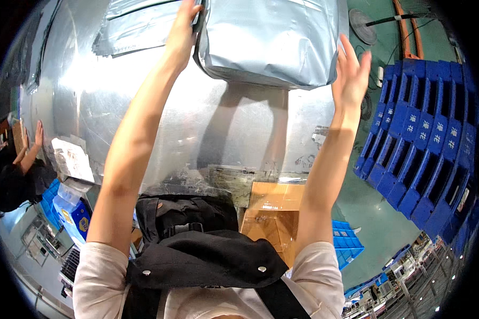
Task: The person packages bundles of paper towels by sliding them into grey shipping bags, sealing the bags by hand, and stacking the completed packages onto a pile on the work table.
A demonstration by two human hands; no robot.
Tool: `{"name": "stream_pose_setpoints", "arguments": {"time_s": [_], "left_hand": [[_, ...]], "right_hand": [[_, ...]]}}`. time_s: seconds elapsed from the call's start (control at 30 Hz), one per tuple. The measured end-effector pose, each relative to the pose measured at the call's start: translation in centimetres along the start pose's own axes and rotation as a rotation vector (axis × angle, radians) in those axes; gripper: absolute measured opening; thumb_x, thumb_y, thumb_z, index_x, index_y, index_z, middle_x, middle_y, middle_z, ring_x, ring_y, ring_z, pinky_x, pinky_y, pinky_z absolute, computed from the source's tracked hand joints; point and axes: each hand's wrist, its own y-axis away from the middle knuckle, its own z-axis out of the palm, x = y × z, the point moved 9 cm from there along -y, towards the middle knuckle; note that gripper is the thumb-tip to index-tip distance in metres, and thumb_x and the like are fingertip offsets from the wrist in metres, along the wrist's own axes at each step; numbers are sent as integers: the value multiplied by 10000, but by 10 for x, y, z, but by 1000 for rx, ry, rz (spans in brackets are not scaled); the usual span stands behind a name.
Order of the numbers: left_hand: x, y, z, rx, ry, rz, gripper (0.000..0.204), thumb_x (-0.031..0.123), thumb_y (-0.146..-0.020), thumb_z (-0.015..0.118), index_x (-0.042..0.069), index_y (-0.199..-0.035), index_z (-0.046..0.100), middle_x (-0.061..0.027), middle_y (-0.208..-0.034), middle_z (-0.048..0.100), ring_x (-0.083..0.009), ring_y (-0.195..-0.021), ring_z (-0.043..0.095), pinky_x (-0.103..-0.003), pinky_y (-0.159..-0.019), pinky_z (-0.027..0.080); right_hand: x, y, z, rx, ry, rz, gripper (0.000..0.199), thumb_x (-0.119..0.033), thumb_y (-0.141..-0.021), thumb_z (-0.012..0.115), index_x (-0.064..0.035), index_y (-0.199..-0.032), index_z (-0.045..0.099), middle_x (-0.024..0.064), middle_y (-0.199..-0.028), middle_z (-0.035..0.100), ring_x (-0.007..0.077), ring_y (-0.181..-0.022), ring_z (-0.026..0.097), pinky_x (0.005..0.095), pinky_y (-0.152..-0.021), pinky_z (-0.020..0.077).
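Observation:
A bulky, stuffed grey plastic mailing bag (pixel 271 42) is at the top of the head view, over the metal tabletop (pixel 181 138). My left hand (pixel 183 37) is closed against its left side, with the fingertips cut off by the upper edge. At the bag's right side, my right hand (pixel 351 74) has its fingers stretched out and spread, lying close against the plastic. Whether the bag rests fully on the metal cannot be made out. Flat grey mailing bags (pixel 135 29) lie on the table to the left of my left hand.
Blue plastic crates (pixel 420 133) are stacked on the green floor at right. An open cardboard box (pixel 274 218) and a black bag (pixel 191 218) are near my body. A white paper (pixel 72 159) lies at the table's left; another person's hand (pixel 39 134) is beyond it.

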Motion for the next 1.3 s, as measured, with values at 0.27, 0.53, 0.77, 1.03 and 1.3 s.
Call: {"name": "stream_pose_setpoints", "arguments": {"time_s": [0.27,0.53,0.77,1.03,1.3], "left_hand": [[46,73,42,62,-615,426,1185,191,-460,825,-28,-1347,69,-232,-1371,184,-318,-1278,204,-373,-1044,201],[-9,24,36,-125,-332,108,992,459,-620,722,-12,-1334,220,-229,-1381,201,-328,-1289,189,-373,-1056,165],[1,40,8,154,-252,69,663,501,-778,496,-59,-1133,482,-224,-1125,522,-307,-1071,493,-347,-899,369],[-114,255,-218,-64,-557,-39,381,341,-835,519,30,-1056,537,-146,-1013,581,-258,-901,567,-367,-762,449],[-134,584,-431,350,-832,-548,246,208,-694,600,66,-893,627,-128,-859,628,-248,-781,612,-357,-702,479]], "right_hand": [[-38,51,79,200,1237,-546,1036,-446,-600,732,46,-1322,175,294,-1334,227,395,-1255,230,424,-1039,204],[-24,6,56,129,1309,-408,798,-412,-777,593,42,-1321,227,263,-1363,211,334,-1275,220,382,-1048,174],[2,-101,-39,28,789,-145,755,-507,-847,426,68,-1306,254,197,-1366,272,289,-1238,304,309,-1017,219],[181,149,-90,209,877,-407,166,-106,-870,479,46,-929,510,139,-796,522,220,-719,487,331,-677,435],[249,337,171,-419,694,103,171,-105,-819,562,38,-911,533,97,-845,547,176,-789,514,261,-710,426]]}}
